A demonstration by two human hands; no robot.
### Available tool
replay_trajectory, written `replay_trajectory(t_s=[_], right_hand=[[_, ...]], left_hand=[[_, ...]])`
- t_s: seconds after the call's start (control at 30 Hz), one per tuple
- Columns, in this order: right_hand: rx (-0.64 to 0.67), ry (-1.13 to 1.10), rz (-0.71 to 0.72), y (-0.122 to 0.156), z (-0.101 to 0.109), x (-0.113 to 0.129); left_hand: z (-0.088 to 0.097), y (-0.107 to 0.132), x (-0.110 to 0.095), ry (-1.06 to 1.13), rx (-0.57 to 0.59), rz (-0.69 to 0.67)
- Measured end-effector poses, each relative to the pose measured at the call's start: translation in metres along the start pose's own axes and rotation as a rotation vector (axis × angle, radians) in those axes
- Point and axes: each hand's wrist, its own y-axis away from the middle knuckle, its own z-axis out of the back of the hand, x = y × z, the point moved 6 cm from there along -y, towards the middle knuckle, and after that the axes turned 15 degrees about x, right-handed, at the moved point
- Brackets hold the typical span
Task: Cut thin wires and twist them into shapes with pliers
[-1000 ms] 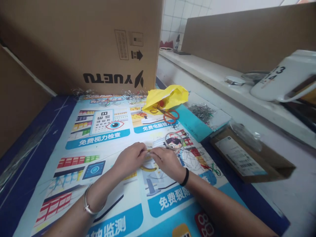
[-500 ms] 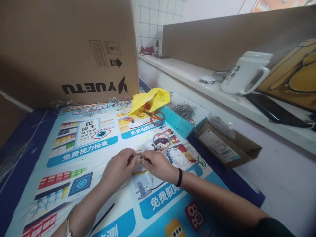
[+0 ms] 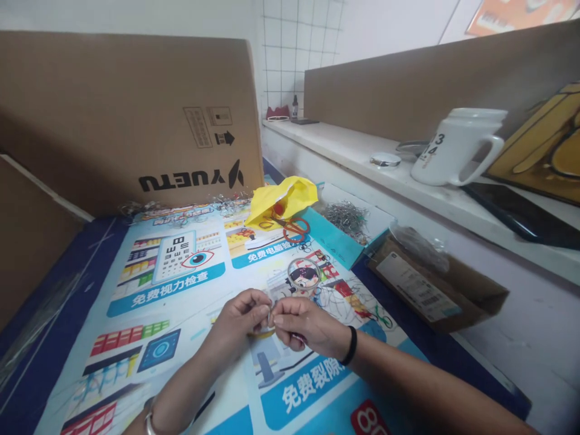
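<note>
One thin strand [image 3: 270, 314], too blurred for me to name, sits between the left hand [image 3: 242, 317] and the right hand [image 3: 308, 323] — both pinched narrow on it, over the printed poster [image 3: 235, 287]. Beyond, I see orange-handled scissors [image 3: 290, 224] by a yellow bag [image 3: 296, 194], heaped metal wires [image 3: 347, 219] — and, farthest, the YUETU carton [image 3: 136, 109].

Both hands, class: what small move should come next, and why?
Probably hold the left hand steady and turn the right hand slightly, to expose more of the thin piece: both seem to pinch it, thumbs and fingers close together, hiding most of it.
</note>
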Motion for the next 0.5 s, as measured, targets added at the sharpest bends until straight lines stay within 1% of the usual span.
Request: replay_trajectory(t_s=[0.1, 0.23, 0.37, 0.43, 0.5], right_hand=[[0.087, -0.125, 0.006, 0.002, -0.001, -0.006], [0.136, -0.202, -0.047, 0.003, -0.001, -0.017], [0.157, -0.208, -0.052, 0.004, -0.004, -0.022], [0.185, -0.179, -0.056, 0.004, -0.007, -0.024], [0.178, -0.151, -0.055, 0.004, -0.007, -0.026]], left_hand=[[-0.002, -0.001, 0.005, 0.048, 0.055, -0.03], [-0.007, -0.001, 0.006, 0.075, 0.103, -0.048], [-0.015, 0.0, 0.004, 0.107, 0.15, -0.061], [-0.016, 0.0, 0.002, 0.1, 0.151, -0.069], [-0.015, 0.0, 0.002, 0.074, 0.154, -0.073]])
